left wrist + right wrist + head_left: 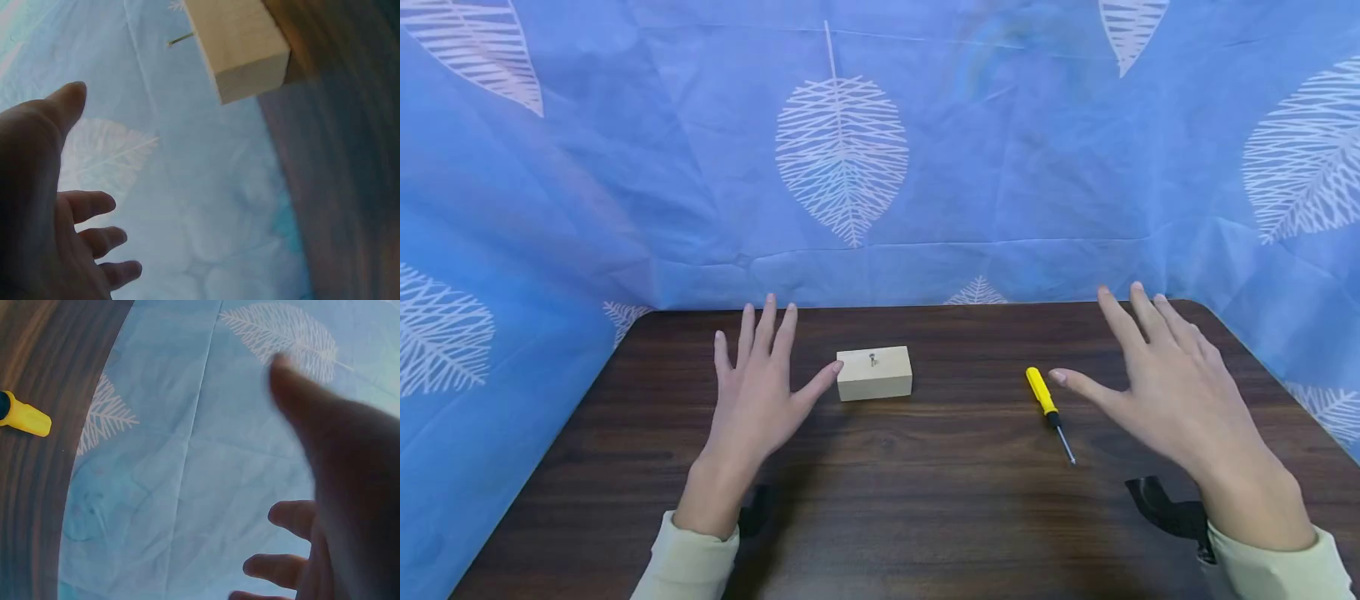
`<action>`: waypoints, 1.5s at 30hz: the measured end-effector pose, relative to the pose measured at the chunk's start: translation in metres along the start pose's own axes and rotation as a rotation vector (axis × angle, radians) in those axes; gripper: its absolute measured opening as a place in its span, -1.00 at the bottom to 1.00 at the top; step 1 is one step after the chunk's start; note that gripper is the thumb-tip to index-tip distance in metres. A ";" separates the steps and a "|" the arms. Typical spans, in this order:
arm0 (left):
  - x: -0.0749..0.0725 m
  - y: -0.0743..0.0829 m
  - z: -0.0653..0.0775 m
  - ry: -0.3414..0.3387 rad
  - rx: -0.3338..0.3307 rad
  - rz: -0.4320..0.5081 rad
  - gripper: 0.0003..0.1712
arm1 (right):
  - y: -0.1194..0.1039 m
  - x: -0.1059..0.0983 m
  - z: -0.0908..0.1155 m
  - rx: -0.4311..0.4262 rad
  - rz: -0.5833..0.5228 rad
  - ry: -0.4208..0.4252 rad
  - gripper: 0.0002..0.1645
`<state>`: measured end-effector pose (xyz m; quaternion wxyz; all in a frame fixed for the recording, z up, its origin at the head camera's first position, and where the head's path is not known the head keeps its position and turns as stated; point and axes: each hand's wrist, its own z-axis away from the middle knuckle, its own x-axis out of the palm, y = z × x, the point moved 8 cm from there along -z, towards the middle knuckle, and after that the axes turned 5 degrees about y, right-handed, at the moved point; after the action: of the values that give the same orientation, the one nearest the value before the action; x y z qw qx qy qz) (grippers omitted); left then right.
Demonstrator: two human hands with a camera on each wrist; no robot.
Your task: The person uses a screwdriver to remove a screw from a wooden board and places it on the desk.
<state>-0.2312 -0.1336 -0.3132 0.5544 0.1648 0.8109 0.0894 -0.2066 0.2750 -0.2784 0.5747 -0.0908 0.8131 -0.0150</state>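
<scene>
A pale wooden block (875, 385) lies on the dark table, with a small screw (873, 360) standing up from its top face. The left wrist view shows the same block (250, 62) and its screw (181, 39) from the side. My left hand (756, 400) is spread to the left of the block, its thumb tip overlapping the block's edge in the head view. To the right lies a screwdriver (1049, 408) with a yellow handle, its metal tip pointing toward me. My right hand (1180, 400), fingers spread and holding nothing, is just right of the screwdriver.
The brown wood-grain table (910, 517) ends at a back edge against a blue cloth (700, 167) printed with white leaves, which also hangs along both sides. A black strap (1172, 510) sits at the right wrist, by the light sleeve (1277, 558).
</scene>
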 end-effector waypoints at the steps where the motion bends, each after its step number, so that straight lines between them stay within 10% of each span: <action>1: 0.005 -0.001 -0.001 -0.024 -0.006 0.021 0.17 | 0.002 0.002 0.000 0.006 -0.018 -0.004 0.39; 7: 0.038 -0.017 -0.001 -0.117 -0.070 0.252 0.14 | 0.014 0.013 -0.004 0.032 -0.152 0.018 0.25; 16: 0.062 -0.040 0.001 -0.107 -0.229 0.566 -0.07 | 0.040 0.042 0.002 0.063 -0.338 0.125 -0.54; 24: 0.081 -0.052 0.005 -0.197 -0.281 0.774 -0.15 | 0.068 0.094 0.014 0.270 -0.548 -0.084 -0.44; 30: 0.084 -0.058 0.004 -0.200 -0.271 0.854 -0.22 | 0.072 0.111 0.017 0.298 -0.600 -0.082 -0.44; 38: 0.093 -0.067 0.004 -0.270 -0.343 1.027 -0.30 | 0.083 0.125 0.019 0.375 -0.949 -0.159 -0.36; 45: 0.094 -0.062 0.002 -0.297 -0.284 1.026 -0.30 | 0.083 0.125 0.013 0.376 -0.884 -0.200 -0.29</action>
<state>-0.2711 -0.1567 -0.4155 0.5647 0.4734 0.5197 0.4324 -0.2458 0.3368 -0.4104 0.5948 -0.3229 0.6209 -0.3956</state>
